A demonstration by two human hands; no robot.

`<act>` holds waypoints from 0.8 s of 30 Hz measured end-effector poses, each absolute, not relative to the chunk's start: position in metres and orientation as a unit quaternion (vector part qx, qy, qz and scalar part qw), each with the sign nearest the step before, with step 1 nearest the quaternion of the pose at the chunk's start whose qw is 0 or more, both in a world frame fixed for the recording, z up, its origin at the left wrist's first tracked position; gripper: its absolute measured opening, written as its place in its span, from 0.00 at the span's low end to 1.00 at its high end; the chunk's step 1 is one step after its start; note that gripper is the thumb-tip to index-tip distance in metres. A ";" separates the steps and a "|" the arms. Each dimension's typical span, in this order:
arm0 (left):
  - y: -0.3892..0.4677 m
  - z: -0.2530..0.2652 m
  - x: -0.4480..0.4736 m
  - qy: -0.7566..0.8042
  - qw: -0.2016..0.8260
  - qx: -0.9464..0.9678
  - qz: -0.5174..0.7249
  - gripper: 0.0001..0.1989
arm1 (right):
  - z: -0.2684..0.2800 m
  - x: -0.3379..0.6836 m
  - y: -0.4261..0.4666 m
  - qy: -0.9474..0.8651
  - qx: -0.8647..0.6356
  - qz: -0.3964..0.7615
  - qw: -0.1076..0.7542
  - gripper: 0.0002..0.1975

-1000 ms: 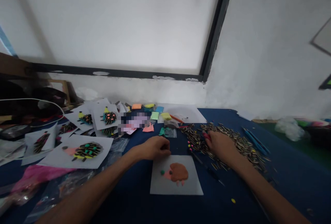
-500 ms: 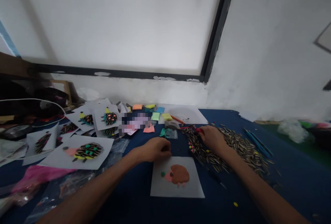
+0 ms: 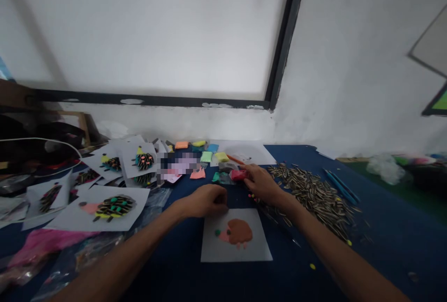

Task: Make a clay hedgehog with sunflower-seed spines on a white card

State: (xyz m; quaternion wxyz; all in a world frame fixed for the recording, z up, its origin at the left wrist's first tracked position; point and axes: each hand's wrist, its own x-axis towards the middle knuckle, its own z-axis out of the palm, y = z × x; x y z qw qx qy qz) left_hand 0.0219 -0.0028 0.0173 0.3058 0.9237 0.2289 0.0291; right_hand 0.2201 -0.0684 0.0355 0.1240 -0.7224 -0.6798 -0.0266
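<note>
On the blue table lies a white sheet (image 3: 261,251) bearing a brown clay hedgehog (image 3: 240,232) with a pink face and feet and a green nose. My left hand (image 3: 207,201) rests at the sheet's upper left edge, fingers curled; what they hold, if anything, is hidden. Farther back, my right hand (image 3: 261,181) is closed on a red clay packet (image 3: 239,175), beside other small clay packets. Striped sunflower seeds (image 3: 314,190) lie heaped to the right of that hand, some partly hidden under its wrist.
Finished hedgehog sheets (image 3: 115,206) overlap on the left, near clear and pink plastic bags (image 3: 45,246). Clay packets (image 3: 206,157) and a white sheet (image 3: 260,151) lie by the wall. Blue tweezers or a similar tool (image 3: 340,185) rests right of the seeds.
My right hand has moved left from over the seeds to the clay packets, bringing the red clay packet along. My left hand stays at the sheet's edge. The view has turned slightly right.
</note>
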 end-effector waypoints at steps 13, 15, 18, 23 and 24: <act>-0.004 0.013 0.026 0.251 0.258 0.932 0.049 0.06 | 0.028 0.228 -0.123 -0.622 -0.782 0.009 0.047 0.09; -0.006 0.011 0.027 0.266 0.237 0.932 0.066 0.06 | 0.028 0.225 -0.124 -0.615 -0.786 -0.006 0.060 0.11; -0.007 0.010 0.029 0.280 0.226 0.930 0.071 0.06 | 0.034 0.225 -0.127 -0.607 -0.791 -0.028 0.073 0.14; -0.006 0.007 0.030 0.286 0.218 0.930 0.073 0.07 | 0.046 0.221 -0.137 -0.617 -0.786 0.016 0.023 0.07; -0.006 0.007 0.030 0.284 0.218 0.931 0.073 0.07 | 0.047 0.219 -0.138 -0.617 -0.787 0.024 0.009 0.07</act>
